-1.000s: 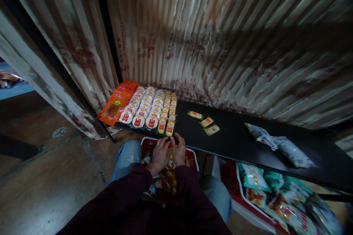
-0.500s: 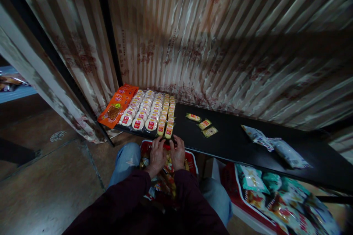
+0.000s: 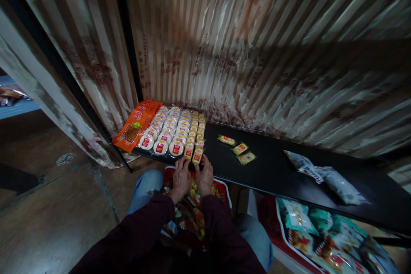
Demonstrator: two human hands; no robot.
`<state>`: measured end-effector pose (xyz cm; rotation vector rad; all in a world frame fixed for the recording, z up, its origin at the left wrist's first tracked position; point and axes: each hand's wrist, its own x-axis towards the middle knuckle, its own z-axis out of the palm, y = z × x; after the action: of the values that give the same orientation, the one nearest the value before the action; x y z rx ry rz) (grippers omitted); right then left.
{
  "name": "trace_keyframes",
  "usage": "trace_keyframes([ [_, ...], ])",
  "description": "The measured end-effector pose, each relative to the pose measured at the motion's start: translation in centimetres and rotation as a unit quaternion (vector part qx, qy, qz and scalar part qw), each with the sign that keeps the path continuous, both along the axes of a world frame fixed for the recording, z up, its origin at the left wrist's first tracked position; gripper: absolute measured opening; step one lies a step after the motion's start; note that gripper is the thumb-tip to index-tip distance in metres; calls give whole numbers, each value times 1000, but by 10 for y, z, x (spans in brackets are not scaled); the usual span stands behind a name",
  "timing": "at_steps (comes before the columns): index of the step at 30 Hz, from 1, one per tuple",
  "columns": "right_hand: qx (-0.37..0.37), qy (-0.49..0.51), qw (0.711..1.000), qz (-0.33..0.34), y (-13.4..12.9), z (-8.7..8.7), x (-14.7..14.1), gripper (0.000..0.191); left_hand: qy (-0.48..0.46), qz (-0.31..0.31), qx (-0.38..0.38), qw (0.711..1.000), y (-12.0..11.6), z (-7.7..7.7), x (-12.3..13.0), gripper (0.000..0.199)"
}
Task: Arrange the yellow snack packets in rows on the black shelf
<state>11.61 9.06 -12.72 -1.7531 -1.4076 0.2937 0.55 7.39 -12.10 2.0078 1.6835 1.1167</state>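
Rows of small packaged snacks stand at the left end of the black shelf. Two narrow columns of yellow oblong snack packs [image 3: 198, 155] lie right of the rows of white round snack packs [image 3: 159, 147]. My left hand [image 3: 181, 178] has bent fingertips against the near end of the yellow columns. From the right, my right hand [image 3: 204, 175] presses its fingertips to the side and lower end of the nearest right-hand pack. That pack sits between my two hands, resting on the shelf edge. The undersides of my fingers are hidden.
Orange snack bags [image 3: 136, 124] lie at the shelf's far left. Three loose yellow packs [image 3: 240, 149] and two silvery bags [image 3: 340, 184] lie on the black shelf [image 3: 269, 167]. Below stand a red basket of snacks [image 3: 227, 192] between my knees and another basket [image 3: 281, 222] at right. A curtain hangs behind.
My hands stay at the near end of the yellow columns, with the fingers shifting slightly around the front packs. The whole view has tilted a little.
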Motion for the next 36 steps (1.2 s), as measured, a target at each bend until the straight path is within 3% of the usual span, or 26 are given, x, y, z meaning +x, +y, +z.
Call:
trace_keyframes([
  [11, 26, 2, 1000, -9, 14, -8, 7, 50, 9, -36, 25, 999, 15, 2, -5, 55],
  [20, -12, -33, 999, 6, 20, -11, 9, 49, 21, -66, 42, 997, 25, -5, -6, 56],
  [36, -2, -1, 1000, -3, 16, -9, 7, 49, 18, -62, 25, 998, 19, -7, -11, 60],
])
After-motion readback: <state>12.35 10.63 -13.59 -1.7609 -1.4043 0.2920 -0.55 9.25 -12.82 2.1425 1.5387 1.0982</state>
